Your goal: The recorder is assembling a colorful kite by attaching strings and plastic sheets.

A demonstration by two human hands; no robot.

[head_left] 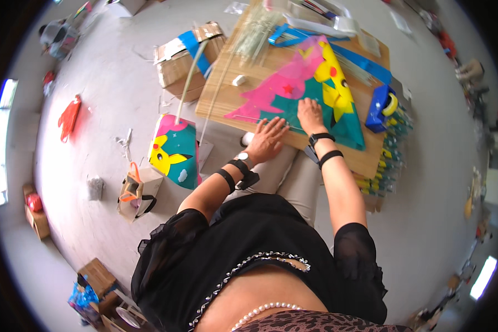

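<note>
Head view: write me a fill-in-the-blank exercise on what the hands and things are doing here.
1. Both hands, left hand and right hand, press flat on the colourful ____.
2. The kite lies on a ____ board.
3. The tape dispenser at the board's right edge is ____.

Missing words: kite; wooden; blue

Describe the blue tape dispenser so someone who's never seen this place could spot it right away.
Start at the wooden board lying on the grey floor in front of the person. On it lies a colourful pink, teal and yellow kite sheet, with both hands pressed on its near edge. The tape dispenser sits at the board's right edge, just past the kite: the only chunky blue block, with a yellowish roll in it.
</note>
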